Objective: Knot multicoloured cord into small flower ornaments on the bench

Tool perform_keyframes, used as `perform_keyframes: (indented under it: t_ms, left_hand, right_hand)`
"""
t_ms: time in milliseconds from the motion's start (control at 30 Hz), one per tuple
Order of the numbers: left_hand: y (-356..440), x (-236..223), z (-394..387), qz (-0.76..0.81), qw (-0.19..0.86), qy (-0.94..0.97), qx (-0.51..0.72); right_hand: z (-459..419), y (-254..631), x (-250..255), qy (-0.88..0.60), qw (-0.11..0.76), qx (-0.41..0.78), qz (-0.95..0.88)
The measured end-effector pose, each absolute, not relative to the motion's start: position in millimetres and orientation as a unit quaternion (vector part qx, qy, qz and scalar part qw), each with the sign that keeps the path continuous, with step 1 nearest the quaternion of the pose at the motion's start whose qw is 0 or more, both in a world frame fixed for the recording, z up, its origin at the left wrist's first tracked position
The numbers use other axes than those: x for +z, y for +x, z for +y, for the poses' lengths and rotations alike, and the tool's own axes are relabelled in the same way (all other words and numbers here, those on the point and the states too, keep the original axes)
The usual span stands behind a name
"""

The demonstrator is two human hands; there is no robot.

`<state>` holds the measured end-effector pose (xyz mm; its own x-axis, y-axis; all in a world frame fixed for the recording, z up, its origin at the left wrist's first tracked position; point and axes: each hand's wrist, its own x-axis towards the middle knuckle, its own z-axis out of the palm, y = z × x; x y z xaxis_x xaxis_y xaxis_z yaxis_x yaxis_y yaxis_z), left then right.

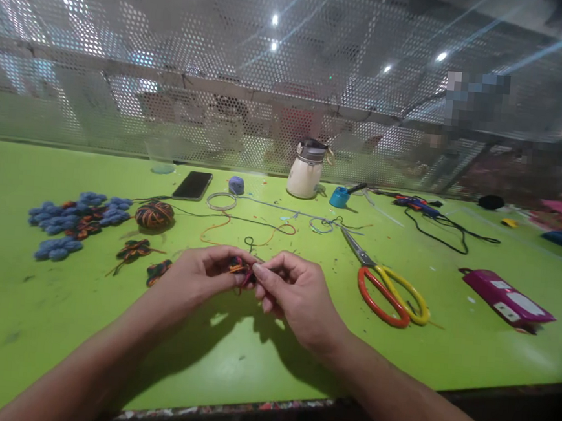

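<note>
Over green surface, mid-frame: holding multicoloured yarn piece.
Clamped between left hand and right hand, touching both; cannot tell long axis.

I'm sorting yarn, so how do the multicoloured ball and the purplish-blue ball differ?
The multicoloured ball mixes orange and dark strands; the purplish-blue ball looks one colour. The multicoloured ball appears larger, the purplish-blue ball smaller. Both rest on the green table.

The yarn looks matt and fibrous, the tabletop glossy.
</note>
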<state>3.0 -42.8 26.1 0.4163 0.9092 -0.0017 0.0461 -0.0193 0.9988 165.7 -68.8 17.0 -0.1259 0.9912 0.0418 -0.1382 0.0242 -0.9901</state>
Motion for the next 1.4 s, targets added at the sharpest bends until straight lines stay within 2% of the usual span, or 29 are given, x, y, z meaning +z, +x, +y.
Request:
perform_keyframes:
  t_ms: [300, 400, 500, 600, 900, 1067, 1267, 1400]
  left_hand:
    - [1.7, 24.5, -40.5, 0.388, 0.574, 0.614, 0.378]
    - [0.7, 25.2, -40.9, 0.383, 0.577, 0.614, 0.379]
    - [1.0, 25.9, -41.6, 0.367, 0.582, 0.618, 0.381]
    - [2.4, 25.4, -41.8, 0.349, 0.574, 0.634, 0.383]
    - [6.0, 19.4, -43.3, 0.338, 0.562, 0.648, 0.387]
    - [5.4, 22.3, -43.0, 0.352, 0.569, 0.643, 0.373]
    - [3.3, 27.4, -42.9, 0.380, 0.573, 0.627, 0.367]
    - [3.9, 28.2, -44.4, 0.378, 0.570, 0.630, 0.368]
  right_hand:
    - [-65.7, 167.5, 16.0, -0.424, 0.489, 0.544, -0.535]
    - [-65.5, 169.0, 14.9, -0.441, 0.517, 0.440, -0.588]
    - [-67.8, 170.3, 15.2, -0.425, 0.556, 0.257, -0.667]
    - [-69.9, 170.0, 15.8, -0.390, 0.541, 0.133, -0.733]
    - [-69.0, 168.3, 12.5, -0.386, 0.485, 0.060, -0.782]
    - [-68.4, 167.6, 12.2, -0.392, 0.504, 0.081, -0.766]
    - [-67.2, 164.8, 13.9, -0.417, 0.543, 0.283, -0.671]
    - [-66.8, 165.8, 13.9, -0.414, 0.563, 0.313, -0.643]
